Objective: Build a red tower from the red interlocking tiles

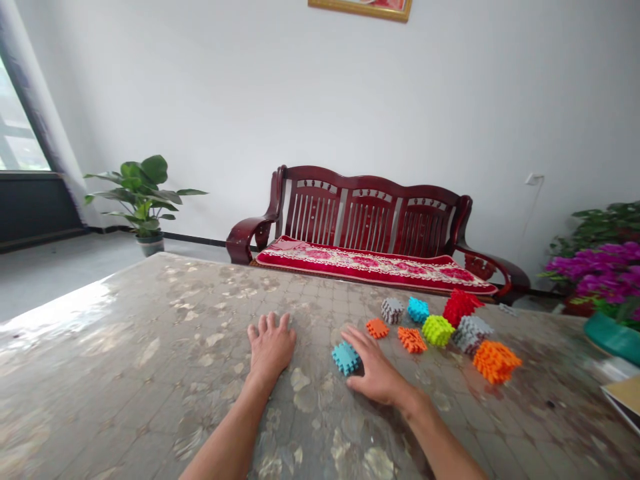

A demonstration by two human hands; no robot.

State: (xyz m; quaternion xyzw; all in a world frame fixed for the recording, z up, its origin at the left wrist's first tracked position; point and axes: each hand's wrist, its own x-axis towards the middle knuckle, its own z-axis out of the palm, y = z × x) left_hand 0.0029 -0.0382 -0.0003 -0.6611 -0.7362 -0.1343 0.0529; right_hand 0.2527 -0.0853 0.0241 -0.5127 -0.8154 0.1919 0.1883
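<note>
Though contact is unclear, the teal block (pixel 345 359) lies just inside the parted right hand (pixel 376 371), the left hand (pixel 271 343) splayed.

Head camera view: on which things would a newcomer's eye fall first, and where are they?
Brightest are the stacks of notched building pieces, orange, red, lime and more, clustered on the right side of the patterned tabletop. Nearer the middle, the right hand spreads beside a teal stack, while the left hand lies palm down. Behind, a carved red-brown wooden bench carries a red floral seat cover.
</note>
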